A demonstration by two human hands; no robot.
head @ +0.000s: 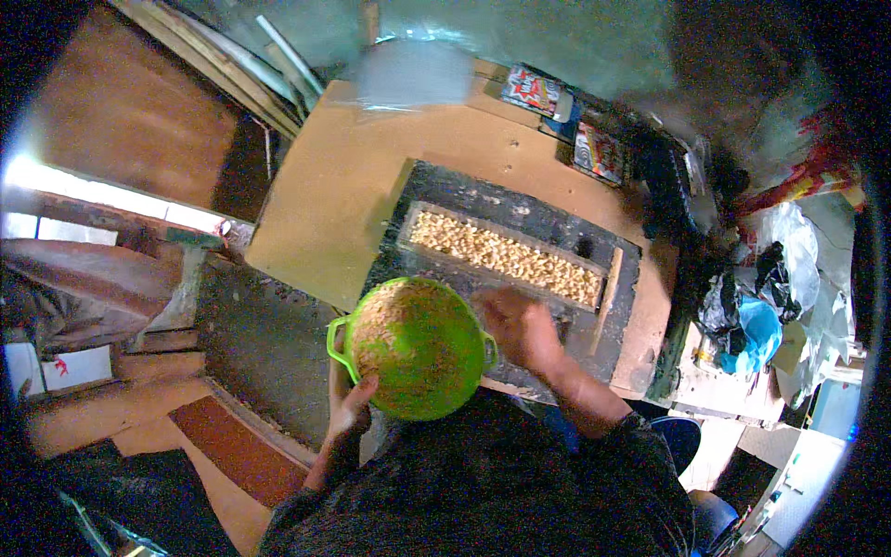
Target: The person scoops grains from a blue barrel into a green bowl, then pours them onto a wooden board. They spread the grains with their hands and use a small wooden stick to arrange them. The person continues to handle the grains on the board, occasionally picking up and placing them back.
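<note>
My left hand [353, 407] grips the left rim of a green plastic colander or bowl [431, 369], its thumb over the edge by the looped handle. Pale, crumbly material [390, 313] lies along the bowl's upper left inside. Just right of the bowl, my right hand [518, 327] is blurred, its fingers near the bowl's right handle; whether it holds anything is unclear. Beyond both hands, a long rectangular tray or frame [411, 240] is filled with small pale pieces [505, 254]. It rests on a dark, worn board [459, 184], with a narrow wooden strip [608, 296] at its right end.
The board lies on a brown tabletop [327, 188]. Small printed boxes [532, 90] stand along its far right edge. A clear plastic container or bag [415, 73] sits at the back. Plastic bags [755, 327] are heaped to the right; wooden planks [216, 66] lean at the upper left.
</note>
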